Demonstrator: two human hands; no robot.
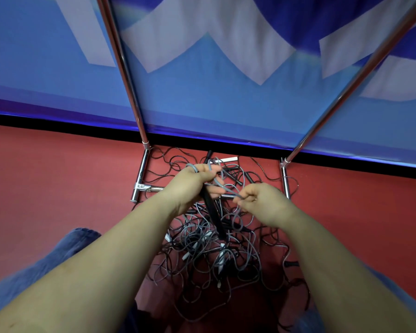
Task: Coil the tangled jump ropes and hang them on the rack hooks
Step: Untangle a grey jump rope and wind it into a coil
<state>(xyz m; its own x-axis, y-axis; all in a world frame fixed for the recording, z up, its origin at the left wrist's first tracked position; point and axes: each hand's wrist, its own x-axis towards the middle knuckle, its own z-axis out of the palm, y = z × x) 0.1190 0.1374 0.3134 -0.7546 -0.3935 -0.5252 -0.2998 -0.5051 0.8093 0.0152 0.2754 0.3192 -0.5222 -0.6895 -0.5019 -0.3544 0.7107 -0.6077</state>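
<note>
While the left hand (192, 182) grips a black handle (210, 207) and grey loops, the right hand (259, 200) pinches grey cord (228, 188); apparently nothing hangs yet, and the tangled pile (214, 251) remains.

A tangled heap of thin grey and black jump-rope cords (214, 248) with black handles and a few white ones lies on a dull red carpeted floor (58, 169). A long matte black handle (211, 212) stands out against it. The shiny chrome tube rack (142, 174) is silver. The far wall banner (202, 104) is mid-blue with pale lilac-grey zigzag shapes and darker blue patches. Blue denim fabric (46, 260) shows near left.
</note>
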